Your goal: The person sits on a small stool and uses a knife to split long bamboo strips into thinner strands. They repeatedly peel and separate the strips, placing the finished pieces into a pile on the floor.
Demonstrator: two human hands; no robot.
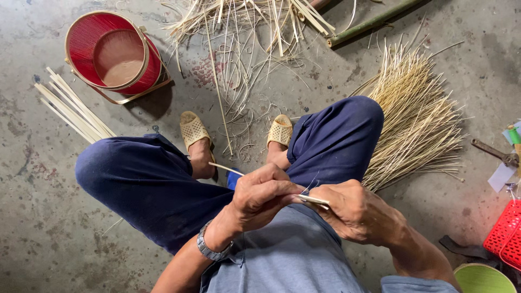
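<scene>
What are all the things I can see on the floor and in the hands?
Thin strip: one, pale, pinched between both hands.
Red drum: one, red with tan rim, top left.
Flat slats: a bunch, pale, left floor.
Fine splints: a big pile, straw yellow, right of the knee.
Loose shavings: a tangle, pale, top middle.
Green pole: one, top right.
Red basket: one, right edge.
Green bowl: one, bottom right.
Sandals: two, tan, on the feet.
Wristwatch: one, silver.
Left hand, right hand: holding the strip.
</scene>
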